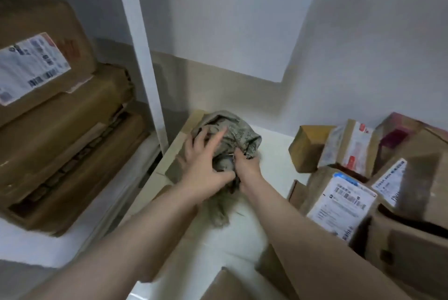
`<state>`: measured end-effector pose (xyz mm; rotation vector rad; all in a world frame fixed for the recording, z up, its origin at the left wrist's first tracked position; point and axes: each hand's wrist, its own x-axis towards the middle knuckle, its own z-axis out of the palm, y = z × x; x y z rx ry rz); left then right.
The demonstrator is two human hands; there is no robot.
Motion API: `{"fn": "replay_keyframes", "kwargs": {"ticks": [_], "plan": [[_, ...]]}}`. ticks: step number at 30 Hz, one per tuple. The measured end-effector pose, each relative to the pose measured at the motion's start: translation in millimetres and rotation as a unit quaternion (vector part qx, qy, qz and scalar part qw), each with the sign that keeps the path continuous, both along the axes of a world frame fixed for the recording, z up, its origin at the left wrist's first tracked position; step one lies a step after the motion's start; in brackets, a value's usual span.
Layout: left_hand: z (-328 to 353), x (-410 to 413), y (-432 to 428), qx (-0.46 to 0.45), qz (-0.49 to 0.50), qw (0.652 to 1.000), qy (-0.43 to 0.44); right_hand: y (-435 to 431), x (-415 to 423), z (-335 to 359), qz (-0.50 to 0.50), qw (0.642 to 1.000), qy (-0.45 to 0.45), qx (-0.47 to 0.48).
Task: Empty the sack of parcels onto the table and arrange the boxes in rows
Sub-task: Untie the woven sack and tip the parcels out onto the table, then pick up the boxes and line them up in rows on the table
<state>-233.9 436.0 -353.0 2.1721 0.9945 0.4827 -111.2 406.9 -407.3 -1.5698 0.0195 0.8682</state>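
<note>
Your sack, crumpled and apparently emptied at the far left corner of the table, is pressed under your spread left hand while your right hand clutches a fold, so you seem to be bundling it aside; next, line up the boxes heaped on the right.

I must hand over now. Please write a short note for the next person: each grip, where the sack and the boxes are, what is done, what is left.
Left grip: fingers spread, pressing down on the crumpled sack.
Right grip: fingers curled round a fold at the sack's right side.
Sack: bunched up on the white table; it looks flat and emptied.
Boxes: a loose heap on the table's right side, several tilted and leaning on each other.
Done: sack apparently emptied.
Left: put the sack aside, then set the boxes in rows.
</note>
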Motion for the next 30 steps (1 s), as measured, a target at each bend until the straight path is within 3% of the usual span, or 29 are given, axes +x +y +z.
{"fn": "replay_keyframes", "kwargs": {"ticks": [3, 7, 12, 17, 24, 30], "plan": [[-32.2, 15.0, 33.0, 0.095, -0.005, 0.983, 0.159, 38.4, 12.4, -22.1, 0.002, 0.999, 0.032, 0.024], [-77.7, 31.5, 84.4, 0.165, -0.014, 0.963, 0.211, 75.3, 27.0, -37.4, 0.088, 0.996, 0.022, 0.023], [-109.4, 50.1, 120.3, 0.134, -0.027, 0.972, 0.193, 98.4, 47.5, -60.4, 0.091, 0.995, -0.041, -0.029], [-96.9, 56.2, 110.5, 0.139, -0.003, 0.966, 0.218, 77.4, 43.9, -50.7, 0.086, 0.986, -0.103, -0.099], [-40.2, 47.5, 35.9, 0.148, 0.013, 0.969, 0.197, -0.1, 30.0, 2.8, 0.113, 0.964, -0.165, -0.175], [-4.2, 35.9, -63.3, 0.044, 0.034, 0.973, 0.224, -93.9, 7.8, 70.9, 0.165, 0.937, -0.263, -0.161]]}}
